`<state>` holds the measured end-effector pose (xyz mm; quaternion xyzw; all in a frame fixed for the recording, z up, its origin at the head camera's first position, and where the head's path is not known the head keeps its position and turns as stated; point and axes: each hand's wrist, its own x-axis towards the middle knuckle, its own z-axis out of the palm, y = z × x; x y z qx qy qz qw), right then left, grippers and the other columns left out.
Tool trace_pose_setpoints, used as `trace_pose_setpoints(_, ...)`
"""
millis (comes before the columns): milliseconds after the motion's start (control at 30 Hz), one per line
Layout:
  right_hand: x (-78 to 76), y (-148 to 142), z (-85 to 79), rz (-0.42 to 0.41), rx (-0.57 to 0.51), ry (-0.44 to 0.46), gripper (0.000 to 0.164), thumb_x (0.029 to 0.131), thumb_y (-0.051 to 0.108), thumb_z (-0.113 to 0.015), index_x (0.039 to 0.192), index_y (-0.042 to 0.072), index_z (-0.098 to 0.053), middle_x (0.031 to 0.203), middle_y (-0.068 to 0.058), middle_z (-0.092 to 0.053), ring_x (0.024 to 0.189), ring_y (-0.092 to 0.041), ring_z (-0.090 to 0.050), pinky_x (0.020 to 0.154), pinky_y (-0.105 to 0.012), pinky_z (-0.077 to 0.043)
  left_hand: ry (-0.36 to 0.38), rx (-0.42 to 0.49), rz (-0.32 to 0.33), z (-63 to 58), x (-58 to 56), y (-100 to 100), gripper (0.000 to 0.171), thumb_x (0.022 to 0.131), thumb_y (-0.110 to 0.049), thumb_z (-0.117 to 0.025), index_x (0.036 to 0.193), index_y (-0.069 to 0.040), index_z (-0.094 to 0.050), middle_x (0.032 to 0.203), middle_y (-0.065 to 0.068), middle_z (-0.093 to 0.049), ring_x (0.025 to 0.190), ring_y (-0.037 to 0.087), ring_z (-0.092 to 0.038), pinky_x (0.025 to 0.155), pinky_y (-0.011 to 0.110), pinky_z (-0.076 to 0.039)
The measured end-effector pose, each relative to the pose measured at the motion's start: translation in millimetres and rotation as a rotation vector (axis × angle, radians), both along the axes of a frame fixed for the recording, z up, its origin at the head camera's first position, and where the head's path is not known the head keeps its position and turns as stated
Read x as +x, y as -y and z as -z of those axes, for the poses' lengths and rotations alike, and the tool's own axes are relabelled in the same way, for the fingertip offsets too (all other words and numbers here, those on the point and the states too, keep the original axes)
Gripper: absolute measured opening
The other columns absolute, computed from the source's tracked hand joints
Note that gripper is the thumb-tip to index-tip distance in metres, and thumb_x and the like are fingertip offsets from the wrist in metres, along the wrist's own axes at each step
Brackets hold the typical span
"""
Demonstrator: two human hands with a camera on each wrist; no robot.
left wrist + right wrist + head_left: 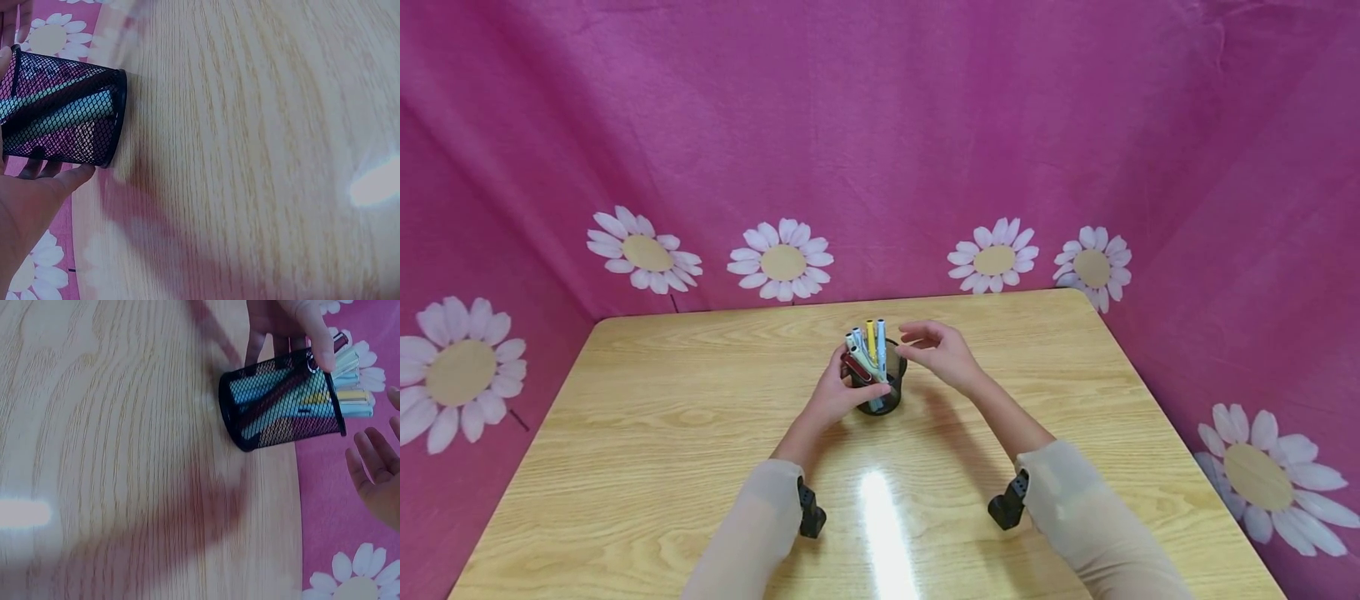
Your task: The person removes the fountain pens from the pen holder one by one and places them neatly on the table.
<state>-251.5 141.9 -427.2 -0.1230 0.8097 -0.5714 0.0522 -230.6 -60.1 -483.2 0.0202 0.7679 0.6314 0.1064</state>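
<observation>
A black mesh pen holder (pixel 891 398) is near the middle of the table, its base on or close to the wood. My left hand (pixel 833 395) grips its left side, with the thumb across the front. Several pens lean inside: a yellow one (pixel 871 337), a light blue one (pixel 882 340), pale green ones and a dark red one (pixel 857 367). To the right of the rim, my right hand (pixel 946 357) holds nothing, its fingers loosely bent toward the pens. In the right wrist view, that hand (pixel 378 472) is apart from the pen holder (pixel 284 403).
The wooden table (pixel 700 433) carries a bright light reflection at its front middle. A pink curtain (pixel 880 150) with white daisies surrounds the back and both sides. Black wrist cameras sit on both sleeves (pixel 1075 492).
</observation>
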Motion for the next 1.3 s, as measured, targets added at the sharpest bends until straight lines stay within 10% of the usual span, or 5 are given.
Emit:
trace_pose_setpoints(300, 0.4, 18, -1.8, -0.016, 0.027, -0.048, 0.036, 0.082, 0.015, -0.072, 0.113, 0.000, -0.064, 0.110, -0.018, -0.066, 0.093, -0.026, -0.063, 0.071, -0.023, -0.051, -0.003, 0.014, 0.013, 2.4, -2.0, 1, 0.097, 0.073, -0.029, -0.081, 0.148, -0.024, -0.019, 0.146, 0.005, -0.037, 0.133, 0.027, -0.038, 0.108, 0.045, -0.036)
trace_pose_setpoints(567, 4.3, 33, -5.6, -0.075, 0.038, -0.029, 0.037, 0.082, 0.013, -0.072, 0.114, -0.002, -0.063, 0.113, -0.022, -0.063, 0.096, -0.031, -0.061, 0.071, -0.022, -0.051, 0.037, 0.044, 0.066, -28.4, 11.6, 2, 0.092, 0.079, -0.015, -0.074, 0.149, -0.014, -0.014, 0.151, 0.013, -0.029, 0.136, 0.031, -0.033, 0.109, 0.047, -0.033)
trace_pose_setpoints(1300, 0.3, 52, 4.3, -0.117, 0.177, -0.027, 0.034, 0.082, 0.010, -0.070, 0.115, 0.004, -0.062, 0.107, -0.014, -0.066, 0.092, -0.023, -0.062, 0.077, -0.029, -0.053, -0.008, 0.074, 0.090, -25.0, 10.1, 3, 0.089, 0.079, -0.011, -0.074, 0.148, -0.014, -0.017, 0.148, 0.012, -0.034, 0.136, 0.031, -0.033, 0.109, 0.049, -0.031)
